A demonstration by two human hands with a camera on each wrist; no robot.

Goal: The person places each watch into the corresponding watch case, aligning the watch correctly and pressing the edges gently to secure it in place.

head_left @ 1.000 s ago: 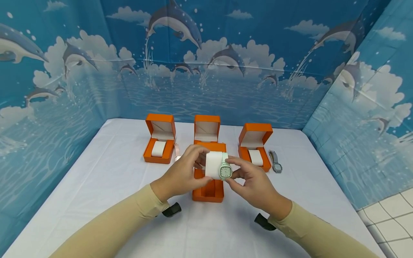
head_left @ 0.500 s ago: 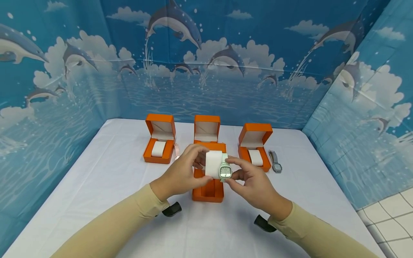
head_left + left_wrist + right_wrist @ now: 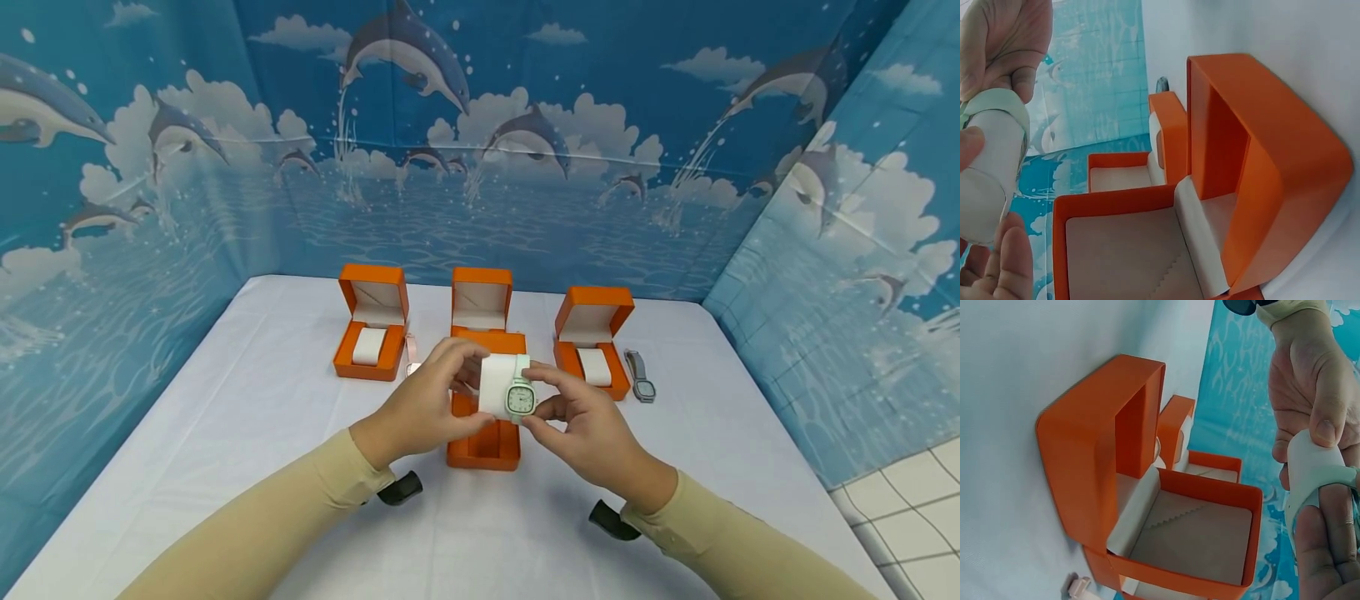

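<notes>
My left hand grips the left end of a white watch cushion, above an open orange watch box. A mint-green watch is looped round the cushion's right end, its square dial toward me. My right hand pinches the watch, thumb below and fingers above. In the left wrist view, the green strap encircles the cushion. From the right wrist, fingertips lie against the strap, while part of the dial is hidden. The compartment of the box beneath my hands shows no cushion.
Open orange boxes with white cushions stand at left and right. Another raised lid stands behind the middle box. A pink watch lies beside the left box, a grey watch beside the right one.
The watch has shifted slightly left along the cushion and its dial has tilted, losing the glare. My right hand has moved slightly left with it; the left hand stays nearly still.
</notes>
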